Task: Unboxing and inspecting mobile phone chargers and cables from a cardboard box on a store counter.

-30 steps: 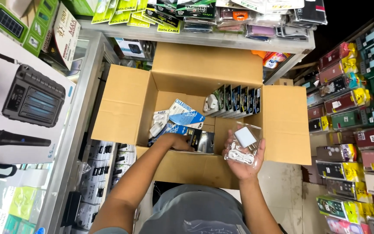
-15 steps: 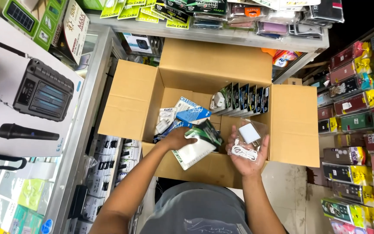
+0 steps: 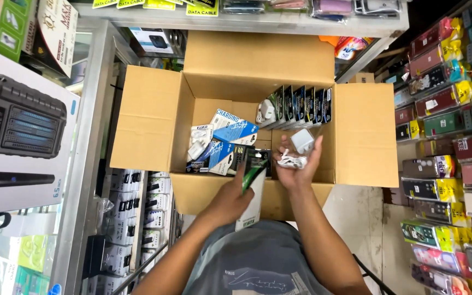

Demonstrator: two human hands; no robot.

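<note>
An open cardboard box stands in front of me. Inside lie blue and white charger packs and a row of upright dark packs along the back right. My left hand grips a white and green flat package, held on edge over the box's near flap. My right hand reaches into the box holding a clear bag with a white charger and cable.
A large printed carton showing a black speaker and a microphone sits on a glass counter at left. A shelf of hanging cable packs runs across the top. Phone cases fill the racks at right.
My left hand lifted the white and green package out of the box and drew it back toward me. My right hand moved forward into the box with the clear charger bag.
</note>
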